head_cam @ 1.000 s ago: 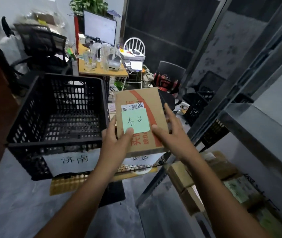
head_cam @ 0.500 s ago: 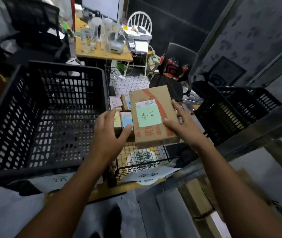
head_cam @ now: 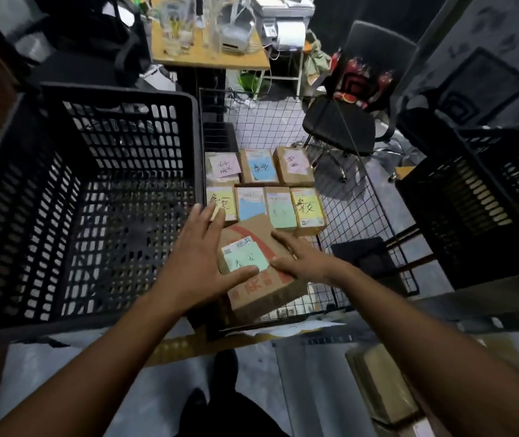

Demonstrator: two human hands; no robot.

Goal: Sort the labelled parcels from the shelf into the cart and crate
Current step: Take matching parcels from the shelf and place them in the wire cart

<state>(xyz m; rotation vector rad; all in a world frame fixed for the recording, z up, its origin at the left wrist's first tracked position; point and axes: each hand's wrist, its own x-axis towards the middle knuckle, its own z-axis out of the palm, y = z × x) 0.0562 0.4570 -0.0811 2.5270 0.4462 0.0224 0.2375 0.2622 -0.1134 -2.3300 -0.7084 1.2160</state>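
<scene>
The brown rectangular cardboard parcel, printed in red and carrying a light green paper note with handwritten characters, is located at the near end of the black wire-mesh cart. It is skewed relative to the cart walls. Whether it rests fully on the cart floor cannot be determined. The left grip is wide: the fingers are straight and spread over the left edge of the parcel, and the thumb lies across the near edge of the note. The right grip is also wide: the fingers lie straight along the right side of the parcel, with the thumb on its top face. Seven smaller brown cardboard parcels with pink, blue, green and yellow notes stand in two rows at the far side, the near row just beside the held parcel. A large black perforated plastic crate stands immediately to the left of the cart. A second black perforated crate stands to the right, apart from the cart. A wooden table and a black chair are located farther away.
</scene>
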